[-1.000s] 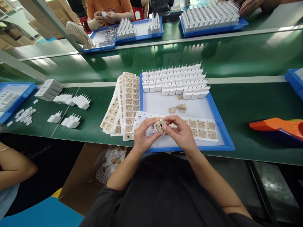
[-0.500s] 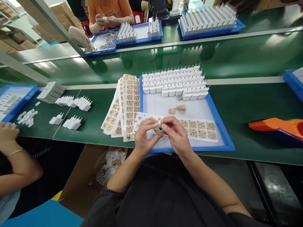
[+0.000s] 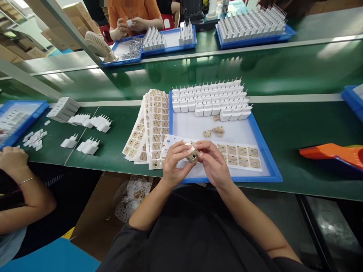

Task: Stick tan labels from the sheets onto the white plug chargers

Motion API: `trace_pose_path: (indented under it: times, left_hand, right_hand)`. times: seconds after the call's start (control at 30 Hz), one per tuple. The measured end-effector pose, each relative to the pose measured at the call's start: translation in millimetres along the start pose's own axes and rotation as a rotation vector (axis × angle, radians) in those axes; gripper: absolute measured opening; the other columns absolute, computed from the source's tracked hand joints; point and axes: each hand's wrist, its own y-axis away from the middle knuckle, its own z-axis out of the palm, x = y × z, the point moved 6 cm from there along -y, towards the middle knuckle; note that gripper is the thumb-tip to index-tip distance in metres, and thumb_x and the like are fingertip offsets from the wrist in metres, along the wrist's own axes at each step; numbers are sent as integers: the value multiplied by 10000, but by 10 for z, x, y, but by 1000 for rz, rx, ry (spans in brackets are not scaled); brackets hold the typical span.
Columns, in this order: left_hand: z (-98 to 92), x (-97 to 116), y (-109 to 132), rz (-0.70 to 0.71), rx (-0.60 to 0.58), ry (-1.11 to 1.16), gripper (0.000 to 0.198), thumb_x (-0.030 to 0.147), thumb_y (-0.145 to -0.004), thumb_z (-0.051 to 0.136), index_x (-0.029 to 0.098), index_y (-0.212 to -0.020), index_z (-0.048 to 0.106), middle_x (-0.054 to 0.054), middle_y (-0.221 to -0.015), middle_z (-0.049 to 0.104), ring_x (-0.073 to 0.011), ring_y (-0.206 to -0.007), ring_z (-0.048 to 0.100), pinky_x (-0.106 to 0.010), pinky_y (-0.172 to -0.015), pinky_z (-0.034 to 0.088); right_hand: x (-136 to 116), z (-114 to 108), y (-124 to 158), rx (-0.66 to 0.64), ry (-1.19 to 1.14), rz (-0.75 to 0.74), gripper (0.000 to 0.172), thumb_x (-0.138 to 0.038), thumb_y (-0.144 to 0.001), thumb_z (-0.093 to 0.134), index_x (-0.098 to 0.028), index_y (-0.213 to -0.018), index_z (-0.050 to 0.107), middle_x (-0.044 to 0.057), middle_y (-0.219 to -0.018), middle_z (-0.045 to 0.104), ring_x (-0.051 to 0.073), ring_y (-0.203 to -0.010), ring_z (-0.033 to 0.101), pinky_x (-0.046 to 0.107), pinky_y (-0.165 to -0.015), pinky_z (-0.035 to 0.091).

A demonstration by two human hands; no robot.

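Note:
Between my two hands, above the front of a blue-rimmed tray (image 3: 276, 166), is a small charger plug (image 3: 193, 156) with a tan sticker on its visible face. My left hand (image 3: 176, 162) grips it from the left, thumb below and fingers above. At its right edge, the fingertips of my right hand (image 3: 214, 162) pinch it. Under my hands lies a sheet of tan stickers (image 3: 242, 152) across the tray. Rows of white charger plugs (image 3: 211, 100) stand prongs-up at the tray's back. Crumpled tan pieces (image 3: 217, 131) lie in its middle.
Fanned sticker sheets (image 3: 154, 128) lie left of the tray. Further left are white plugs (image 3: 88, 146), small white pieces (image 3: 35, 139) and a co-worker's arm (image 3: 25, 189). An orange-and-blue object (image 3: 334, 155) sits at right. Across the bench, a person in orange (image 3: 133, 15) handles a white piece.
The plug is tilted slightly differently between my fingers, and my hands have barely shifted. The whole view has drifted a little. The co-worker's arm at left shows further in.

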Motion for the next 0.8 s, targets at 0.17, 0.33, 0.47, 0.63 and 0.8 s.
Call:
trace_pose_path:
  times: [0.17, 0.33, 0.47, 0.63, 0.8]
  left_hand:
    - [27, -103, 34, -138, -18, 136, 419, 233, -830, 788, 254, -1203, 599, -98, -1163, 687, -248, -1147, 671, -456, -971, 583]
    - [54, -31, 5, -120, -61, 116, 440, 199, -803, 807, 232, -1200, 622, -94, -1155, 704, -231, -1108, 690, -411, -955, 584]
    - [49, -54, 6, -191, -76, 78, 394, 261, -829, 788, 212, -1189, 634, -102, -1145, 715, -235, -1100, 699, -400, -951, 587]
    - [21, -238, 55, -417, -23, 40, 379, 366, -860, 745, 201, -1181, 628, -103, -1133, 701, -220, -1039, 693, -351, -869, 594]
    - [-111, -291, 20, -466, 93, 58, 421, 378, -838, 759, 209, -1199, 625, -93, -1082, 699, -179, -870, 672, -296, -719, 589]
  right_hand:
    - [-115, -88, 21, -81, 236, -67, 244, -328, -838, 725, -280, -1074, 685, 52, -1066, 587, 211, -979, 579, 326, -737, 571]
    - [-357, -98, -35, -40, 606, -331, 104, -300, -943, 625, -270, -1022, 686, 52, -1000, 667, 206, -917, 622, 352, -752, 542]
    - [-434, -21, 68, 15, 835, -569, 74, -240, -933, 611, -263, -951, 679, 81, -1009, 670, 237, -931, 633, 407, -781, 540]
    - [-472, -158, 102, 81, 808, -608, 57, -287, -937, 601, -267, -945, 654, 54, -882, 683, 230, -811, 653, 404, -755, 549]
    - [-560, -655, -280, 306, 1168, -373, 195, -379, -944, 573, -237, -1018, 686, 84, -913, 736, 256, -791, 696, 408, -766, 548]
